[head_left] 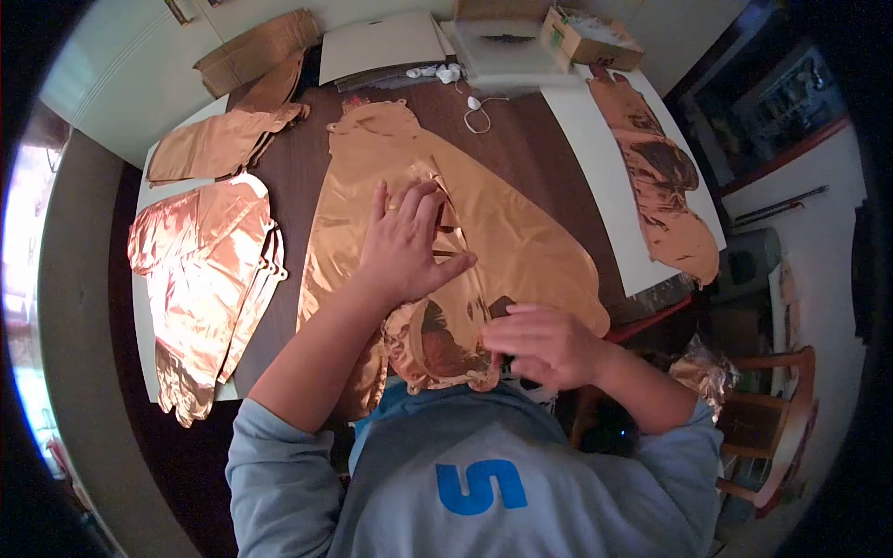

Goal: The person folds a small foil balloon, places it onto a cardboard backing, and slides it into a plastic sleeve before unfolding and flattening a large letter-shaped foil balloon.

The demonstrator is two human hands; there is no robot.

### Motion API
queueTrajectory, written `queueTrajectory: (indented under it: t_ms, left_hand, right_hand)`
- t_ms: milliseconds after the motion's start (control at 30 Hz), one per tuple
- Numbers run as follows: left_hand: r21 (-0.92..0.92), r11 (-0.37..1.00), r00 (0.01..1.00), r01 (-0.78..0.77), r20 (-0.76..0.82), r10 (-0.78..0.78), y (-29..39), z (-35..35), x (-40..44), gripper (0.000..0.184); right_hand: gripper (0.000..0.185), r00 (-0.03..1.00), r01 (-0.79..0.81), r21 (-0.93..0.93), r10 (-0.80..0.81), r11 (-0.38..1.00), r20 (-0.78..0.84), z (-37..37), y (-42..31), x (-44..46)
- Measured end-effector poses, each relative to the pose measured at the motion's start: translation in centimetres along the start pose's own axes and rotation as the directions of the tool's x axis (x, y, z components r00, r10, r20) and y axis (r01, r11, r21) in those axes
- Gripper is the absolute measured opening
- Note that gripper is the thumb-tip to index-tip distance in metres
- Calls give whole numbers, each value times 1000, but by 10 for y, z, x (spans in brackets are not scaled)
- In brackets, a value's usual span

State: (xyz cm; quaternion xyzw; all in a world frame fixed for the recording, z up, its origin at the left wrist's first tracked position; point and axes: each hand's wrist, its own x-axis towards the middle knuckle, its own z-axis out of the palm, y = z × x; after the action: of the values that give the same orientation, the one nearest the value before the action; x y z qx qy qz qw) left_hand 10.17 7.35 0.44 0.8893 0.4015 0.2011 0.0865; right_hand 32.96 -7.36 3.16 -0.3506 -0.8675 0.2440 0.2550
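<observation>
A large flat rose-gold foil balloon [521, 219] lies on the brown table in front of me, its near part creased and folded toward my body. My left hand [414, 242] rests on the middle of this foil with fingers spread, beside a raised crease. Lower and to the right, my right hand [544, 344] has its fingers and thumb closed at the edge of the folded foil. That hand is slightly blurred, and the exact pinch point is partly hidden.
More flat foil balloons [200, 251] lie in a pile on the left, with others [233, 139] behind. A long foil piece [651, 177] lies on white board at right. A white cable [477, 116], cardboard [260, 46] and a small box [593, 39] sit at the back. A wooden chair [791, 409] stands right.
</observation>
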Motion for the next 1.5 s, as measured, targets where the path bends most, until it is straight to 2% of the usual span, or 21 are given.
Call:
queueTrajectory:
  t_ms: [67, 167, 267, 367, 467, 667, 867, 967, 1000, 1067, 1133, 1233, 1267, 1367, 1500]
  left_hand:
    - [-14, 1000, 1000, -5, -16, 5, 0, 2, 0, 83]
    - [-8, 1000, 1000, 3, -7, -3, 1, -1, 0, 83]
    - [3, 1000, 1000, 2, -14, -2, 2, 1, 0, 82]
    - [-25, 1000, 999, -5, -42, 4, 0, 4, -2, 82]
    - [-10, 1000, 999, -3, -43, 3, -1, 5, -1, 88]
    - [12, 1000, 999, -10, -45, 10, -1, 4, -2, 88]
    - [-17, 1000, 999, -10, -43, 9, -1, 4, -1, 88]
    - [-40, 999, 1000, 7, -17, -8, -1, 3, 1, 89]
    - [-38, 999, 1000, 10, -18, -11, -1, 4, 1, 89]
    - [-31, 999, 1000, 7, -26, -8, -2, 7, 2, 90]
    - [-59, 998, 999, -3, -35, 1, 1, 5, 4, 89]
    - [-53, 999, 999, -10, -44, 8, 1, 6, 5, 88]
    - [-47, 999, 999, -12, -43, 10, 1, 7, 5, 87]
    - [-55, 998, 1000, -1, -30, -1, 0, 7, 4, 87]
    - [-36, 999, 1000, 16, -5, -16, 1, 6, 5, 88]
  right_hand:
    - [33, 979, -120, 94, 134, 988, -155, 4, 5, 6]
    - [35, 972, -102, -231, 47, 968, -230, 2, 11, 32]
    - [35, 980, -106, -471, 13, 876, -198, 21, 14, 34]
    - [35, 985, -109, -464, 31, 879, -172, 23, 9, 31]
    - [35, 994, -55, -537, -8, 842, -113, 24, 6, 23]
    - [32, 998, 43, -567, -60, 823, -11, 25, -15, 5]
    - [27, 991, 130, -379, -103, 916, 90, 16, -31, -23]
    - [18, 982, 36, -245, -80, 969, -170, -17, -30, -30]
    - [22, 963, -109, -192, 56, 975, -265, -29, -23, -34]
    - [30, 851, -400, -114, 323, 909, -414, -46, -7, -24]
    - [41, 654, -666, -47, 553, 744, -516, -49, 14, -10]
    - [53, 657, -747, -350, 545, 566, -521, -39, 33, -5]
    - [51, 650, -758, -373, 570, 535, -502, -39, 34, -3]
    - [46, 534, -846, -235, 774, 479, -340, -54, 26, 7]
    - [37, 547, -834, -257, 792, 487, -272, -58, 31, 4]
